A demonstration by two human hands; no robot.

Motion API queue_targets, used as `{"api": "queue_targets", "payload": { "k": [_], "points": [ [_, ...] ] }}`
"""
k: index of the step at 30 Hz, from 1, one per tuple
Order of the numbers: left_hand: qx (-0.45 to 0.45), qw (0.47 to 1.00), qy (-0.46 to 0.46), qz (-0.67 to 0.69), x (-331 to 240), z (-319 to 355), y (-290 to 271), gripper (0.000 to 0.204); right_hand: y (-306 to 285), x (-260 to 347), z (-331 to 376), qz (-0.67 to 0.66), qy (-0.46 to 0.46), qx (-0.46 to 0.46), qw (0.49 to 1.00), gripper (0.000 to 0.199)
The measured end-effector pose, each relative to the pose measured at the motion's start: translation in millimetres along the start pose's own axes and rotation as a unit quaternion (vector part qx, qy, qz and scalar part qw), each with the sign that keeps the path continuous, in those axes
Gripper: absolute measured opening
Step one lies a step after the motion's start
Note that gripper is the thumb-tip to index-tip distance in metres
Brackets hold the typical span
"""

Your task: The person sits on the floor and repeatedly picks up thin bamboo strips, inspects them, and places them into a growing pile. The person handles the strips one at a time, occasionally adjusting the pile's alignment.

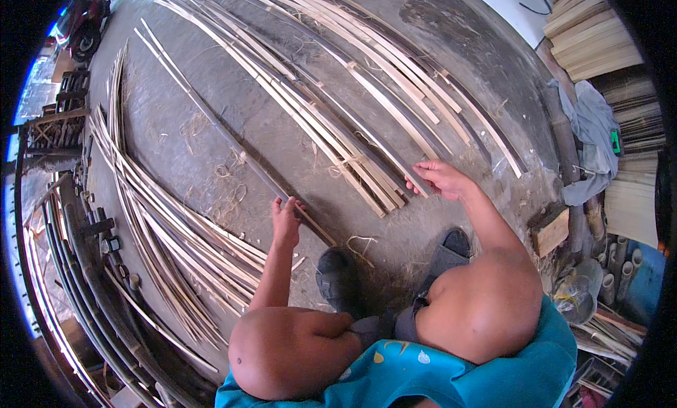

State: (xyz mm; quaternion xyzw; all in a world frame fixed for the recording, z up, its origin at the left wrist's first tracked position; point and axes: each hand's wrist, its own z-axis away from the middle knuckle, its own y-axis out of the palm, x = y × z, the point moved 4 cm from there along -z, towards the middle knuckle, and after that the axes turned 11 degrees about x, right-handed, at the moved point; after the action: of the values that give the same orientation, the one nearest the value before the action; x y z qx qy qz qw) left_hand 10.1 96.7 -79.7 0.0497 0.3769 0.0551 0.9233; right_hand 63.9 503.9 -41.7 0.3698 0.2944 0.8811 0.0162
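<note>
My left hand (285, 221) is closed round a long, dark-skinned bamboo strip (243, 155), close to its near end. That strip runs away over the floor to the far left, where pale split ends show. In my right hand (441, 178), the fingers pinch the near end of another long bamboo strip (372, 140). Just left of it lies a bundle of pale and dark bamboo strips (303, 124), bound near its front end with thin fibre. Further right, more bamboo strips (395, 69) lie side by side, stretching away from me.
A fanned pile of thin bamboo strips (162, 228) lies to my left, beside dark poles (81, 267). My sandalled feet (337, 270) stand between my hands. On the right are a wood block (551, 232), a grey plastic bag (589, 143) and stacked slats (592, 34). Fibre scraps litter the concrete floor.
</note>
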Motion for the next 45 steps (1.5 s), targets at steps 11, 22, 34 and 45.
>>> {"api": "queue_targets", "payload": {
  "k": [11,22,34,45],
  "points": [
    [0.024,0.999,0.033,-0.006,0,-3,-7,0.053,11,22,-1,0.065,0.034,-0.085,0.994,0.034],
    [0.085,0.991,0.104,0.019,-31,13,31,0.044,128,35,-25,0.329,-0.229,-0.148,0.904,0.028],
    [-0.095,0.986,0.134,0.013,-18,-4,-42,0.048,152,-39,-91,0.373,-0.106,-0.102,0.916,0.034],
    [-0.226,0.906,0.165,-0.317,-22,-15,-69,0.052,95,19,-51,0.622,-0.189,-0.297,0.699,0.038]
  ]
}}
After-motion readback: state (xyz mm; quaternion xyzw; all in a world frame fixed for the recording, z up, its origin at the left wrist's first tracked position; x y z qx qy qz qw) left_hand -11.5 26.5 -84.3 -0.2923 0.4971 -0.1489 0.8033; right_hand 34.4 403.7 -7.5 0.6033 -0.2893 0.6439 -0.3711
